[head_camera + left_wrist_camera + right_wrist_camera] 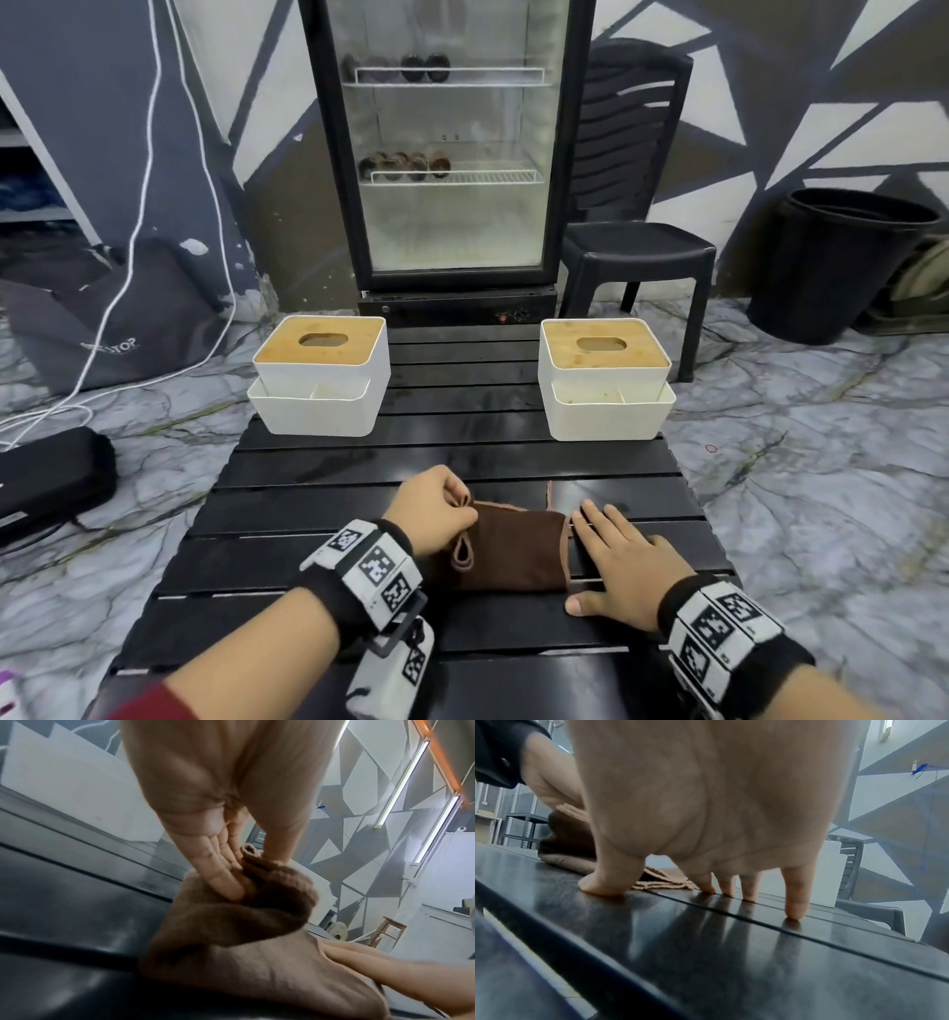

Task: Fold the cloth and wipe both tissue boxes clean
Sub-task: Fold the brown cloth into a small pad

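A brown cloth (pixel 513 547) lies folded on the black slatted table (pixel 462 447), near its front edge. My left hand (pixel 436 506) pinches the cloth's upper left corner, lifting a fold of cloth (pixel 270 902) between thumb and fingers. My right hand (pixel 616 560) lies flat with straight fingers on the table at the cloth's right edge; its fingertips (pixel 794 912) press the slats beside the cloth (pixel 572 850). Two white tissue boxes with wooden lids stand at the far end, the left box (pixel 321 380) and the right box (pixel 606 380).
A glass-door fridge (pixel 452 154) stands behind the table. A black plastic chair (pixel 637 257) is to its right and a black bin (pixel 832 262) further right. A dark bag (pixel 102 318) and white cables lie on the marble floor at left.
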Motion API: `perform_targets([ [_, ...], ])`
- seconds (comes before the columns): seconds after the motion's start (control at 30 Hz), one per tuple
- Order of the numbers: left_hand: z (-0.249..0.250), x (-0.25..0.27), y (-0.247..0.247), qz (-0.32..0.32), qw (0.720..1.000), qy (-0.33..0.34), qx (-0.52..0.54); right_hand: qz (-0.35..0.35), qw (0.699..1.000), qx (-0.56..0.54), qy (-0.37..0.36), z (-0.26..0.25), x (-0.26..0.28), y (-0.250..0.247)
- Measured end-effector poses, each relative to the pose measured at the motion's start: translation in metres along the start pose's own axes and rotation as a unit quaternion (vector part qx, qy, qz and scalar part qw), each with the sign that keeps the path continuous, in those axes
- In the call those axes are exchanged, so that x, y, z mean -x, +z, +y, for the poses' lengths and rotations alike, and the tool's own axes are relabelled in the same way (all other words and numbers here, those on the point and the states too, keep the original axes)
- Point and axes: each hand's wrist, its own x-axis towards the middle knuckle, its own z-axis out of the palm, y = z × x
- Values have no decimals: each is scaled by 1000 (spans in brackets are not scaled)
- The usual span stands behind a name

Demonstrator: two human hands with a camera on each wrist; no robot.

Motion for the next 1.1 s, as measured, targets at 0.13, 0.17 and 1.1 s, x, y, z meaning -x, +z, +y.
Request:
perform_targets([
  [0.13,12,0,23,10,999,-26,43,10,1000,-3,-3,0,0,1],
  [0.17,12,-1,26,11,999,-28,44,12,1000,-5,-3,0,0,1],
  [1.1,-83,4,-38,-110,937,18,-330,104,975,-196,20,-33,-37,-39],
])
